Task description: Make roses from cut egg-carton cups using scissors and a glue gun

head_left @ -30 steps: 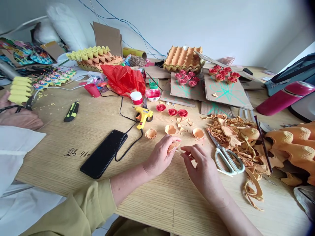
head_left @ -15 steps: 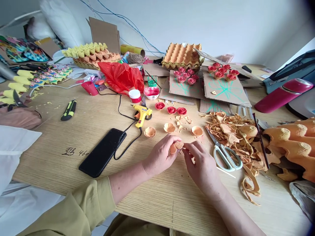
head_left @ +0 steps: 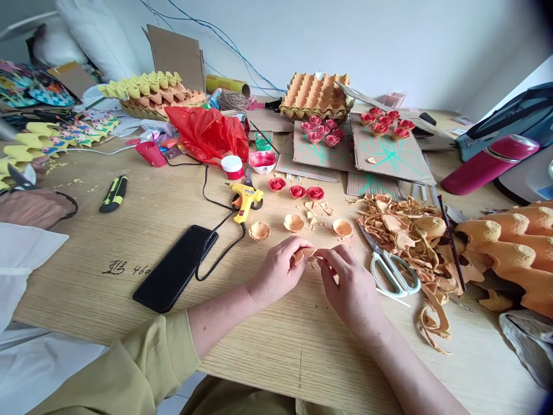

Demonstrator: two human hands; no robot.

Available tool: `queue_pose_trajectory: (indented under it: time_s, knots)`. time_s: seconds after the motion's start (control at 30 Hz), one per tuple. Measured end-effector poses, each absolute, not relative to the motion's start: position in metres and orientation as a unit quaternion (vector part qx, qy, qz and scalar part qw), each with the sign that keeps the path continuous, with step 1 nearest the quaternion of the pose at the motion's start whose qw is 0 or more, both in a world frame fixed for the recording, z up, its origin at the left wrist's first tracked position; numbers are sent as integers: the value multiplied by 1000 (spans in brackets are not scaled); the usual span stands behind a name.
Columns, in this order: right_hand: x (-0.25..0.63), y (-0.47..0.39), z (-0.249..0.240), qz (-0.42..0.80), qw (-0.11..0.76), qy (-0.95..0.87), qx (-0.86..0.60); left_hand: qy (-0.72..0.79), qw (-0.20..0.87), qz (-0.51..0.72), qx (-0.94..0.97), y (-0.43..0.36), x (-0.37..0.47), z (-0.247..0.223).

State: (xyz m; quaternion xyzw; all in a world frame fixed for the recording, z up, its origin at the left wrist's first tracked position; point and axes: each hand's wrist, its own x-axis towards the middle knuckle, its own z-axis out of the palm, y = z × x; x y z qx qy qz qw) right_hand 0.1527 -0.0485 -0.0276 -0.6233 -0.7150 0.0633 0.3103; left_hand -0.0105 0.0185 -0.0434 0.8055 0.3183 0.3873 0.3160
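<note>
Between my hands is a small orange carton cup piece [head_left: 306,254] with petal-like edges. My left hand [head_left: 280,271] is closed on its left side. The fingers of my right hand [head_left: 348,282] pinch its right edge. Just beyond lie two petal-cut cups [head_left: 294,223] [head_left: 260,231] and a round uncut cup [head_left: 342,228]. Three red paper roses [head_left: 297,192] sit in a row behind them. Pale green-handled scissors [head_left: 395,274] lie right of my right hand, by a heap of orange scraps [head_left: 389,225].
A yellow glue gun [head_left: 245,199] and a black phone [head_left: 175,268] lie left of my hands. Orange egg trays [head_left: 510,242] and a pink flask [head_left: 490,164] are at the right. Cardboard with roses [head_left: 393,153] stands behind. Another person's hand [head_left: 34,207] holds scissors at far left.
The view has shifted slightly, so the table items appear a little further left. The cup piece has turned between my fingers. At far left, the other person's hand and scissors have moved.
</note>
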Motion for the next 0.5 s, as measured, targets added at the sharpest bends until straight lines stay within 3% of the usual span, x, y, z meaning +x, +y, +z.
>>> queue_pose_trajectory:
  time_s: [0.5]
  knots:
    - [152, -50, -27, 44, 305, -718, -624, 365, 341, 355, 791, 12, -8, -40]
